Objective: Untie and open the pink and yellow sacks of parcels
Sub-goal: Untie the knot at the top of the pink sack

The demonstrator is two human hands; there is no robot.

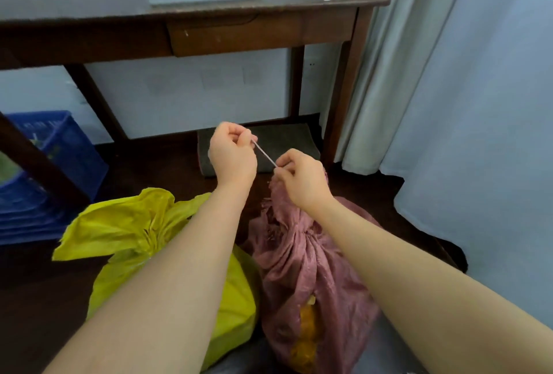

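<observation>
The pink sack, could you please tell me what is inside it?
Through a gap low in the pink sack, something orange-yellow shows. The rest stays covered by cloth, so I cannot identify the contents.

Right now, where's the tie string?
In the head view, centre frame: the string is stretched taut between the left hand and right hand, just above the pink sack's bunched neck, in front of the wooden table.

Wooden table [269,29] ahead, curtain [449,104] right — open floor [143,170] between
</observation>
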